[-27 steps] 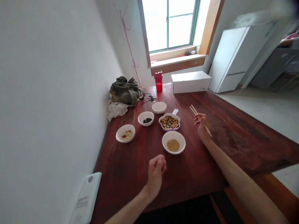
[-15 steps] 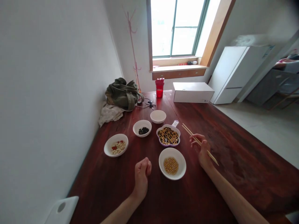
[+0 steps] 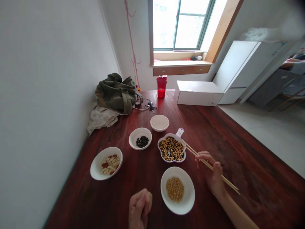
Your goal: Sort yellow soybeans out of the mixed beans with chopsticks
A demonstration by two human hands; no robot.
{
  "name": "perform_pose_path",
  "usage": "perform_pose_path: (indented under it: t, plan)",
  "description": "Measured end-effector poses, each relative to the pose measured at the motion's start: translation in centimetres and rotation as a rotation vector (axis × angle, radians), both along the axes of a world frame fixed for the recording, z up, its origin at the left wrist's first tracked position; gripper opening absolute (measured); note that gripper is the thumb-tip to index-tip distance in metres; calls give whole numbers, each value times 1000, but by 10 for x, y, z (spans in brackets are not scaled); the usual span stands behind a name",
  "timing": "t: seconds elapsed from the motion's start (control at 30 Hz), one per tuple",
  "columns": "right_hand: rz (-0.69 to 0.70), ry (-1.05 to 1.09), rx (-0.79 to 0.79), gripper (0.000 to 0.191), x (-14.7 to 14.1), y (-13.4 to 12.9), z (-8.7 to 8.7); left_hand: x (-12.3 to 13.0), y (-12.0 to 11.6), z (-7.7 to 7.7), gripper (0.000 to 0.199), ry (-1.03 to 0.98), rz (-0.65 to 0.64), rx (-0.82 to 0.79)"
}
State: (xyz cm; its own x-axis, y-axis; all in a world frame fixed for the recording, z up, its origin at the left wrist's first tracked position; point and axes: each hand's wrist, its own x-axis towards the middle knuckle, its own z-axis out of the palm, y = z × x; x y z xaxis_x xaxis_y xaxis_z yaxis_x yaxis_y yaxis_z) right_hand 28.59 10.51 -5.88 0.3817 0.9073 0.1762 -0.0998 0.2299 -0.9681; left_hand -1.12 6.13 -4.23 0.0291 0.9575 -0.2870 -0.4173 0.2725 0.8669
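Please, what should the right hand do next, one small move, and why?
I would probably lower the right hand, dipping the pale wooden chopsticks into the mixed black and yellow beans of the white, lilac-edged, flower-shaped dish to pinch a yellow one. The chopstick tips are at the dish's right rim, and the round white bowl nearest the person shows only yellow ones.

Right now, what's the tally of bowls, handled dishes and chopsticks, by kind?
Round white bowls: 4 (one each with yellow beans, black bits, pale and red pieces, plus the farthest one)
Flower-shaped dish with handle: 1
Chopsticks, in the right hand: 2
Total: 7
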Motion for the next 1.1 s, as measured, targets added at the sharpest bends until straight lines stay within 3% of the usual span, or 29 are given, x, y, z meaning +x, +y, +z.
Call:
perform_pose_path:
  t: [0.17, 0.3, 0.47, 0.77, 1.1]
  plan:
    - [16, 106, -17, 58, -1, 7, 3, 3, 2, 8, 65, 30, 19, 18]
    - [-11, -15, -41, 46, 2, 10, -1, 4, 4, 9, 62, 75, -6, 30]
    - [0, -136, -32, 46, 5, 9, -6, 6, 7, 10, 61, 117, -96, 102]
    - [3, 168, -10, 27, -3, 17, 0, 9, 12, 16, 58, 104, -72, 123]
    - [12, 378, 4, 40, 13, 29, 7, 18, 15, 24, 50, 171, -79, 131]
